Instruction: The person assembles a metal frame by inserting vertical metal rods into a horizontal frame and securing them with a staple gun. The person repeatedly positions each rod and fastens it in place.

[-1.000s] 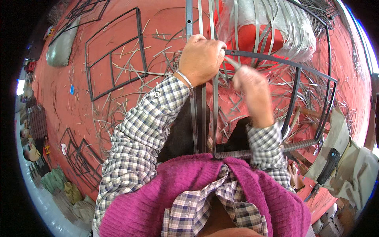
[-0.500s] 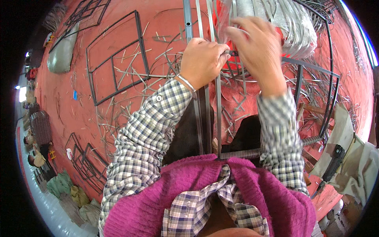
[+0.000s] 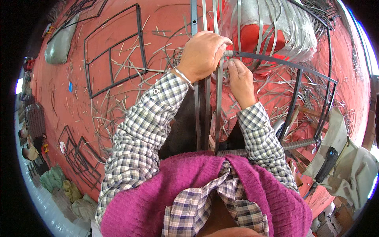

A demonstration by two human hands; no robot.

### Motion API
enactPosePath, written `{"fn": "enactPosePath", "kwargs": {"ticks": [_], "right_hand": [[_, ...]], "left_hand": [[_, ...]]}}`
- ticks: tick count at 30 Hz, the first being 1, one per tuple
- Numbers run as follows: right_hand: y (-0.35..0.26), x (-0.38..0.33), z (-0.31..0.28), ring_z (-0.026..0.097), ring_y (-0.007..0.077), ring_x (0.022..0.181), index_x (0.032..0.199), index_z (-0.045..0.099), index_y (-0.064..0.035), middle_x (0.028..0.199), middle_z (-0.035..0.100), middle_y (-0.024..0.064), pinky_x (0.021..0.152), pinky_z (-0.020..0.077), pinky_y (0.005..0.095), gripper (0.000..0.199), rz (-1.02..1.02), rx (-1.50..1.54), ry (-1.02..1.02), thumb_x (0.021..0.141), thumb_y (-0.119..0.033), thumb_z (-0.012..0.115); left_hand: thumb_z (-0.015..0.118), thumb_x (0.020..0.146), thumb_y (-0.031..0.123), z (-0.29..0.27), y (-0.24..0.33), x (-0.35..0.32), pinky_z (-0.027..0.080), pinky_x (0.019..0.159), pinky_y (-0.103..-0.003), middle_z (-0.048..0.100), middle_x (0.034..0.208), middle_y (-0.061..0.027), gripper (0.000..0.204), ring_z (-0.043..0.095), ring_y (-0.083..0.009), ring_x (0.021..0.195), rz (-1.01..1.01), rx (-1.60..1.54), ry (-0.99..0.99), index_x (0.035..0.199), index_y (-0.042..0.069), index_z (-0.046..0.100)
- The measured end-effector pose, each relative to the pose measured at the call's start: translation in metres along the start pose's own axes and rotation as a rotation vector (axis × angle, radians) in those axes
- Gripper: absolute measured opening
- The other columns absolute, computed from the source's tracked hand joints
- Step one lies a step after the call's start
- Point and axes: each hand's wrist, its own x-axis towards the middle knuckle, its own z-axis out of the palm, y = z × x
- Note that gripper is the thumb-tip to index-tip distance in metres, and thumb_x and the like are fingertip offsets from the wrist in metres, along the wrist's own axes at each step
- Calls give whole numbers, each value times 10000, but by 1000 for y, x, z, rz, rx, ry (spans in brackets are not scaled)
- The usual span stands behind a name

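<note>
My left hand (image 3: pixel 203 55) is closed at the left end of a dark metal frame bar (image 3: pixel 272 60), its thumb at a short grey strip winding (image 3: pixel 228 53) around that bar. Just below the bar, my right hand (image 3: pixel 241 83) has its thumb and fingers drawn together by a flat grey strip (image 3: pixel 219 106). The fingertips partly hide what they pinch. Grey strips run lengthwise beneath my hands, from near my lap up past the bar. A blue-grey metal tube (image 3: pixel 194 17) with a hole stands beyond my left hand.
At the upper right lies a plastic-wrapped bundle (image 3: pixel 302 29) with a red end and grey strips over it. Loose strip offcuts litter the red floor (image 3: pixel 166 12). Black metal frames (image 3: pixel 143 43) lie to the left. A grey cloth (image 3: pixel 361 173) hangs over something at the right.
My right hand has come down and left from above the bar to just below it, uncovering the bar and bundle. My left hand stays at the bar's end, turned slightly.
</note>
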Motion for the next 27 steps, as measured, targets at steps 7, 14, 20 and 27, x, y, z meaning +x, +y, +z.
{"fn": "enactPosePath", "kwargs": {"ticks": [7,14,20,27], "right_hand": [[-65,-10,-39,563,384,659,749,556,2,712,577,192,582,434,423,204,3,-190,-154,881,-128,470],[-113,23,-19,571,390,677,766,600,-32,748,596,187,580,459,444,194,-359,-420,-216,842,-164,480],[-105,31,-50,626,208,719,974,621,-13,801,640,140,676,486,316,204,-283,-87,-30,853,-157,541],[16,-77,-279,551,243,1085,1161,558,16,1156,583,160,919,409,341,338,114,-736,381,888,-177,515]], "left_hand": [[596,747,167,-8,2,-8,450,775,-371,651,870,-68,257,607,-259,834,-60,-67,-68,979,65,552],[678,701,174,-2,-6,-11,475,710,-380,644,789,-79,225,602,-285,796,51,-13,62,887,85,587],[638,776,197,-1,-6,-10,460,559,-407,591,624,-93,126,585,-302,645,-135,-36,-9,769,84,582],[606,845,242,0,-5,-4,390,493,-391,528,557,-107,166,538,-305,532,-187,23,-18,785,91,575]]}}
